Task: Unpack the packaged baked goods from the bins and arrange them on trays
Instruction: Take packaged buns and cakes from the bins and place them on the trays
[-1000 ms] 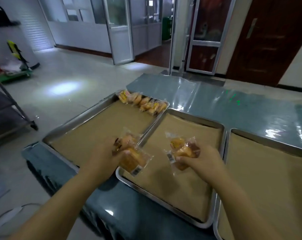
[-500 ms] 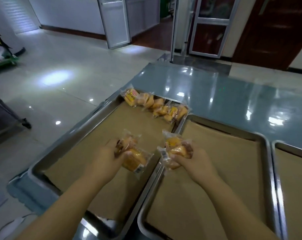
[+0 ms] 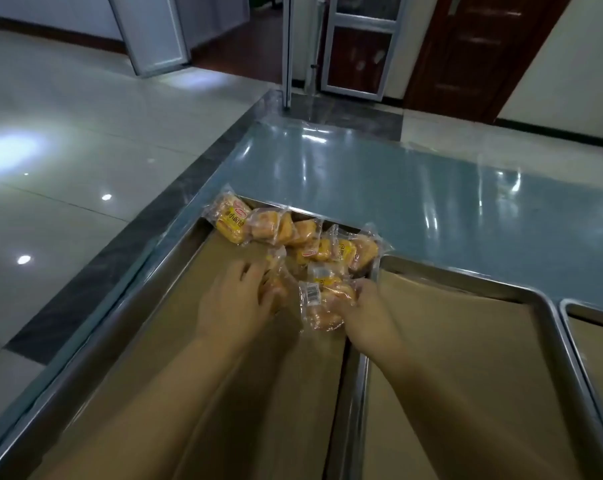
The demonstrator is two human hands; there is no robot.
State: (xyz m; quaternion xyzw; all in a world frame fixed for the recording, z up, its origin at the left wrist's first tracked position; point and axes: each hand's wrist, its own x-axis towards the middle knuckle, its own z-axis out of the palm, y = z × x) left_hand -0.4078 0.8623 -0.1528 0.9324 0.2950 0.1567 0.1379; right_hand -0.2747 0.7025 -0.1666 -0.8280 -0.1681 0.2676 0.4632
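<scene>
A row of several clear-wrapped bread packets (image 3: pixel 295 233) lies along the far edge of the left metal tray (image 3: pixel 175 254), which is lined with brown paper. My left hand (image 3: pixel 236 301) reaches over this tray and holds wrapped bread packets (image 3: pixel 276 271) just short of the row; the hand hides most of them. My right hand (image 3: pixel 360 311) grips more wrapped bread packets (image 3: pixel 322 297), barcode side up, over the tray's right edge.
A second paper-lined tray (image 3: pixel 466 292) sits to the right and a third tray (image 3: pixel 570 308) shows at the frame's right edge. All rest on a glossy grey-blue table (image 3: pixel 397 174). Tiled floor lies to the left; doors stand beyond.
Both hands have carried their packets forward and to the far end of the left tray, up to the row of packets. The view has tilted down and shifted left.
</scene>
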